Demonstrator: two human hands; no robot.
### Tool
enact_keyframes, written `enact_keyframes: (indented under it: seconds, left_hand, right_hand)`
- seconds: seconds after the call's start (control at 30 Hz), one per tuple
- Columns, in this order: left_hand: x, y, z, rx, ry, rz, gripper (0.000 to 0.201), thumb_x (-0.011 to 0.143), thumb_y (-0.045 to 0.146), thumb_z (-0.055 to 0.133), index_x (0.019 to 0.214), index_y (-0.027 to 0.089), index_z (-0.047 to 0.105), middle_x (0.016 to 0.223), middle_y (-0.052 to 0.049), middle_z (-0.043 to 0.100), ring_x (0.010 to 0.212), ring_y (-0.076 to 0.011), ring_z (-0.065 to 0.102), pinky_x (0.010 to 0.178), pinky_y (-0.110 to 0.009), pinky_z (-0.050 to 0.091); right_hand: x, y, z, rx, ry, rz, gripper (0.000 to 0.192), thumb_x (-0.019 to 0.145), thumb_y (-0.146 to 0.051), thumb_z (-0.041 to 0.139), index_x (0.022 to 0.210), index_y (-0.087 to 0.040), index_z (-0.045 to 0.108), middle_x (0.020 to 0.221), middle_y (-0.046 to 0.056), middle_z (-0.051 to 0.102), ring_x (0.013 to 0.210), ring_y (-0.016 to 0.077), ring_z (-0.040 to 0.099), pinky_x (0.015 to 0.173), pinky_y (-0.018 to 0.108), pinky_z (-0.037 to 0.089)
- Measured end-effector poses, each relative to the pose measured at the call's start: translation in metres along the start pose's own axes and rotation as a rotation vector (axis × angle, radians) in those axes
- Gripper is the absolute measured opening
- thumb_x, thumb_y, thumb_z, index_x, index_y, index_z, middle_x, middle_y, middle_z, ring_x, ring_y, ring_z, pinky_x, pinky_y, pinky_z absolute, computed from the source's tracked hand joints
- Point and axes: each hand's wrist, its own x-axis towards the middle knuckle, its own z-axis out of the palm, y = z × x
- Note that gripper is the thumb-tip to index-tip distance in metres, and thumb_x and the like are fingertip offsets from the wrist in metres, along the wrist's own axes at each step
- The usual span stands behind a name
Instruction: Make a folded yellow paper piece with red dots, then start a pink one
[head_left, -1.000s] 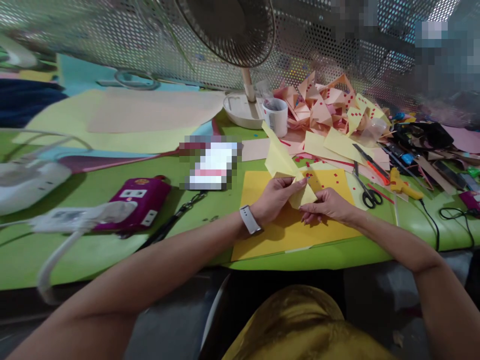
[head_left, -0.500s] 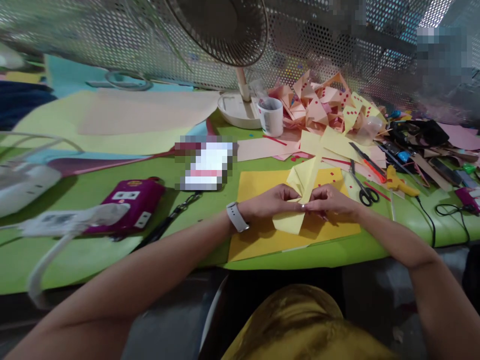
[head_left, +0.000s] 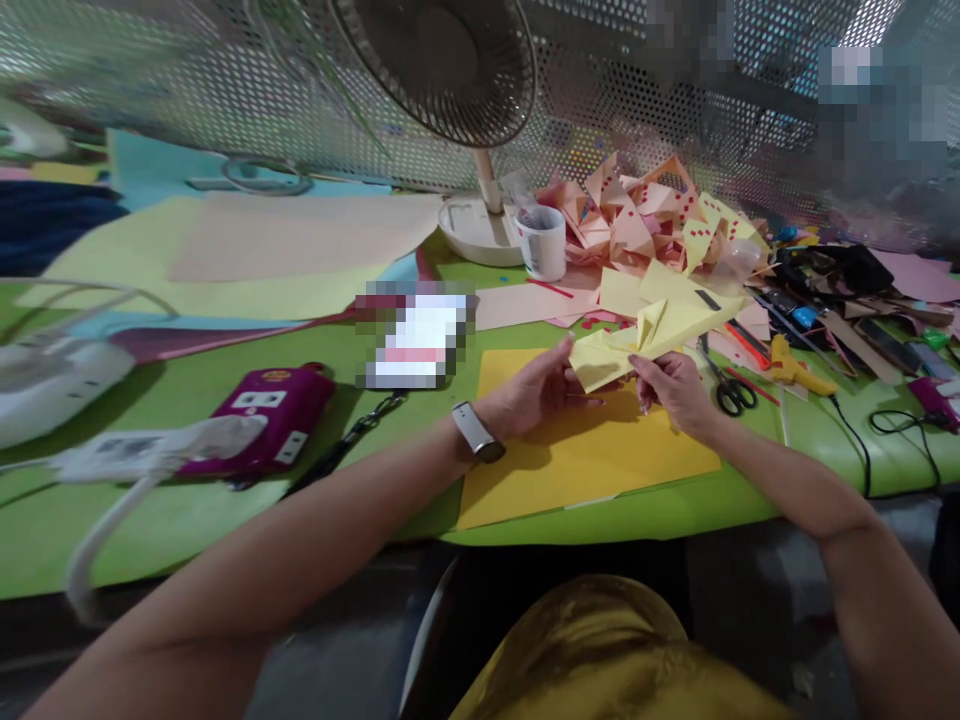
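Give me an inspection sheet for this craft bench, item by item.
Surface: green table, orange sheet in front.
Job's things: pale yellow folded paper, lifted above the sheet.
Clutter: folded paper pile, scissors, glue gun, white cup, magenta pouch.
Hands: left hand and right hand both pinch the paper.
Cables: black cord, power strip.
Surroundings: fan, perforated metal screen.

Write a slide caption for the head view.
Both hands, left hand and right hand, hold a folded pale-yellow paper piece above an orange-yellow sheet on a green table.
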Motion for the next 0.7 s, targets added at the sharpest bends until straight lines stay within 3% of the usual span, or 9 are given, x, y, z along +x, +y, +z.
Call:
enact_keyframes:
  seconds: [0.07, 0.17, 0.33, 0.47, 0.57, 0.7]
  left_hand:
    - [0.0014, -0.0041, 0.0001, -0.049, 0.015, -0.079, 0.049, 0.062, 0.058, 0.087, 0.087, 0.017, 0.077, 0.085, -0.011, 0.077, 0.081, -0.0213, 0.073, 0.068, -0.028, 0.058]
    - [0.0007, -0.0072, 0.0021, -0.096, 0.034, -0.119, 0.044, 0.061, 0.046, 0.091, 0.089, 0.015, 0.077, 0.082, -0.008, 0.078, 0.076, -0.016, 0.072, 0.07, -0.024, 0.058]
    - [0.0006, -0.0047, 0.0052, -0.103, 0.069, -0.113, 0.045, 0.063, 0.051, 0.089, 0.082, 0.012, 0.074, 0.072, -0.007, 0.076, 0.065, -0.014, 0.071, 0.067, -0.023, 0.059]
    - [0.0011, -0.004, 0.0058, -0.085, 0.125, -0.077, 0.048, 0.073, 0.06, 0.079, 0.071, 0.013, 0.066, 0.057, -0.005, 0.07, 0.06, -0.0178, 0.072, 0.059, -0.024, 0.058]
    - [0.0011, -0.005, 0.0039, -0.079, 0.095, -0.067, 0.052, 0.076, 0.066, 0.072, 0.068, 0.014, 0.064, 0.053, -0.006, 0.068, 0.057, -0.0207, 0.072, 0.057, -0.027, 0.057]
    - [0.0009, -0.0049, -0.0009, -0.061, 0.008, -0.071, 0.061, 0.078, 0.072, 0.064, 0.063, 0.013, 0.066, 0.063, -0.014, 0.074, 0.059, -0.0226, 0.071, 0.065, -0.033, 0.059]
  right_hand:
    - [-0.0002, 0.0018, 0.0024, 0.003, 0.014, 0.009, 0.047, 0.076, -0.059, 0.073, 0.057, -0.018, 0.059, 0.048, -0.002, 0.059, 0.038, 0.0065, 0.049, 0.038, 0.019, 0.046]
    - [-0.0024, 0.0038, 0.0055, 0.016, 0.014, 0.003, 0.045, 0.077, -0.058, 0.073, 0.06, -0.018, 0.062, 0.049, -0.001, 0.06, 0.039, 0.0072, 0.051, 0.04, 0.019, 0.048]
    - [-0.0039, 0.0052, 0.0072, 0.01, 0.075, -0.011, 0.044, 0.076, -0.057, 0.074, 0.06, -0.017, 0.064, 0.048, -0.001, 0.062, 0.038, 0.0081, 0.054, 0.039, 0.019, 0.047]
    - [-0.0041, 0.0085, 0.0075, 0.023, 0.075, -0.015, 0.043, 0.077, -0.055, 0.073, 0.061, -0.016, 0.067, 0.049, 0.001, 0.064, 0.038, 0.0091, 0.057, 0.036, 0.018, 0.041]
    - [-0.0039, 0.0101, 0.0075, 0.039, 0.078, -0.017, 0.042, 0.078, -0.054, 0.073, 0.062, -0.015, 0.069, 0.05, 0.002, 0.066, 0.039, 0.0095, 0.059, 0.034, 0.017, 0.036]
    - [-0.0019, 0.0084, 0.0073, 0.062, 0.103, -0.004, 0.043, 0.075, -0.055, 0.073, 0.059, -0.015, 0.069, 0.049, 0.003, 0.066, 0.036, 0.0089, 0.057, 0.034, 0.018, 0.035]
